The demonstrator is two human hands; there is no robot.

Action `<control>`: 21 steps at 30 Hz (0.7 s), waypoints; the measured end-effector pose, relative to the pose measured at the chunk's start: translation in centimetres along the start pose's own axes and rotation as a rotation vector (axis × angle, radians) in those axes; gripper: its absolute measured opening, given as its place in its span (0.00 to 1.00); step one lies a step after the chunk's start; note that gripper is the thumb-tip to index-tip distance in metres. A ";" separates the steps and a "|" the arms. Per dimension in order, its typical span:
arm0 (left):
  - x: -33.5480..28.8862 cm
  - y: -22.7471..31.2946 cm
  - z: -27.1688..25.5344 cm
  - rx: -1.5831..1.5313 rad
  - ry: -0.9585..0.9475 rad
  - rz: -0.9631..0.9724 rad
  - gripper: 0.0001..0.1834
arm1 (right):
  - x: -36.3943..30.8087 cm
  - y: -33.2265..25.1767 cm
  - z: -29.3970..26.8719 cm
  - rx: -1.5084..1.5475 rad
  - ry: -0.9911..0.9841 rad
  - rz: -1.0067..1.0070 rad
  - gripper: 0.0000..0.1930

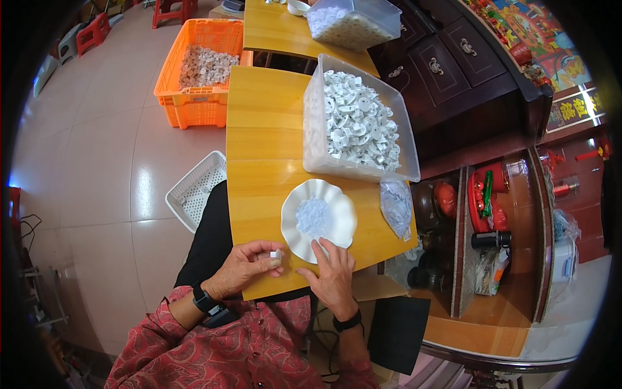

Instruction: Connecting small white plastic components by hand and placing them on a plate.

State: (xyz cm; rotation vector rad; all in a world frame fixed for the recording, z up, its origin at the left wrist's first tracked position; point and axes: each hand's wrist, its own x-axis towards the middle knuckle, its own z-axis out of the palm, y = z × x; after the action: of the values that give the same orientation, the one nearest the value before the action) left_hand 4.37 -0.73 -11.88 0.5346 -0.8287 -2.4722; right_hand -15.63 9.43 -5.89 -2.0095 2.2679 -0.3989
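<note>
Between the thumb and fingers of my left hand [243, 264] is a small white plastic piece [276, 254], held just off the near left side of a white scalloped plate [343, 217]. A small heap of tiny pale bluish-white bits [313, 215] lies on the plate; their exact kind is too small to tell. My right hand [334, 275] reaches over the plate's near rim, fingers stretched and thumb apart, with nothing visible in it. Beyond the plate, a clear plastic bin [353, 170] is filled with white moulded plastic parts [359, 123].
A clear bag [396, 206] lies at the right edge of the yellow wooden table [259, 149]. Farther back stands another filled tub [353, 29]. On the floor at left are an orange crate [191, 107] of beige pieces and a white basket [184, 194]. Dark cabinets [447, 71] line the right.
</note>
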 end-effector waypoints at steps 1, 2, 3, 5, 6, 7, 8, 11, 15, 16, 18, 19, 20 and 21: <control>0.0 0.1 0.1 -0.004 -0.001 0.000 0.18 | 0.1 -0.1 0.0 -0.059 -0.021 -0.018 0.27; -0.1 0.2 0.1 -0.008 -0.002 0.000 0.18 | 0.1 -0.1 0.0 -0.058 -0.023 -0.018 0.27; -0.1 0.2 0.1 -0.009 0.001 0.001 0.18 | 0.1 0.0 0.1 -0.068 -0.018 -0.020 0.27; -0.1 0.1 0.0 -0.004 -0.007 0.002 0.18 | 0.0 0.1 0.3 -0.077 -0.015 -0.025 0.27; 0.1 0.2 -0.1 -0.004 -0.007 0.005 0.18 | -0.1 0.4 0.4 -0.053 -0.010 -0.020 0.24; 0.3 0.2 -0.1 0.002 -0.008 0.006 0.19 | -0.2 0.7 0.5 -0.028 -0.005 -0.016 0.22; 0.5 0.2 -0.1 0.007 -0.009 0.007 0.19 | -0.2 1.1 0.8 -0.029 -0.003 -0.019 0.22; 0.5 0.1 -0.3 0.005 -0.007 0.011 0.19 | -0.3 1.5 1.2 0.056 0.068 -0.058 0.16; 0.5 0.0 -0.2 0.003 -0.019 0.018 0.19 | -0.3 1.5 1.5 0.135 0.136 -0.058 0.09; 0.5 0.1 -0.1 -0.011 -0.006 0.013 0.18 | -0.3 1.4 1.7 0.141 0.149 -0.054 0.08; 0.5 0.2 0.1 -0.025 0.009 0.008 0.17 | -0.1 1.3 1.8 0.162 0.182 -0.038 0.07; 0.5 0.3 0.1 -0.016 0.013 0.007 0.17 | -0.1 1.3 1.9 0.184 0.214 -0.023 0.07; 0.5 0.3 0.1 -0.007 0.017 0.004 0.18 | -0.1 1.3 2.0 0.186 0.213 -0.024 0.07; 0.5 0.3 0.1 -0.007 0.018 0.005 0.18 | -0.1 1.4 2.1 0.287 0.251 0.019 0.06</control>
State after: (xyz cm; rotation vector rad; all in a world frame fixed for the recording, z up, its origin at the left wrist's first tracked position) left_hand 4.02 -1.17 -11.75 0.5509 -0.8125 -2.4612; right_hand -16.48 9.39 -8.29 -1.8813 2.2020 -0.9634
